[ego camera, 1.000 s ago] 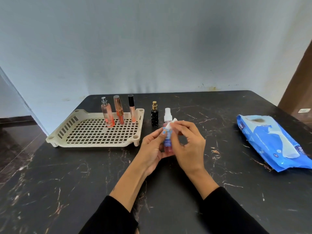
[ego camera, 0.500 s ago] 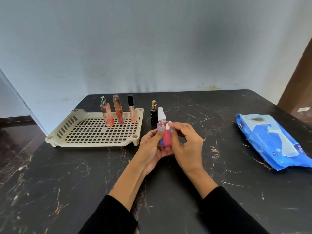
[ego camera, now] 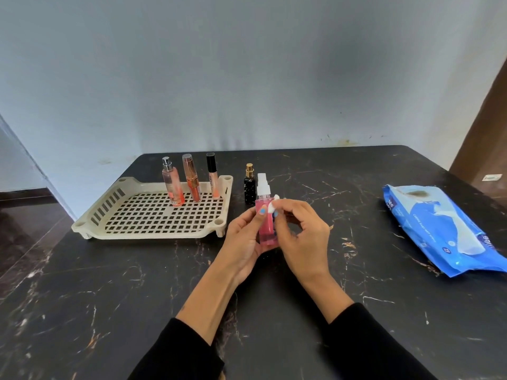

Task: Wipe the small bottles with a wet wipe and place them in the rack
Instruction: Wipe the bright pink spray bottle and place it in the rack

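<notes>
3 bottles in rack [ego camera: 153,215], we're wiping pink bottle [ego camera: 265,226]: left hand [ego camera: 244,239] grips it, right hand [ego camera: 299,237] pinches wipe [ego camera: 273,205]; black bottle [ego camera: 249,187] left.

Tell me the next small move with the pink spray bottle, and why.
Probably keep rubbing down the body: the right hand pinches the wet wipe only at the shoulder of the pink spray bottle, which the left hand holds upright. Racking it beside the three bottles in the rack comes next.
</notes>
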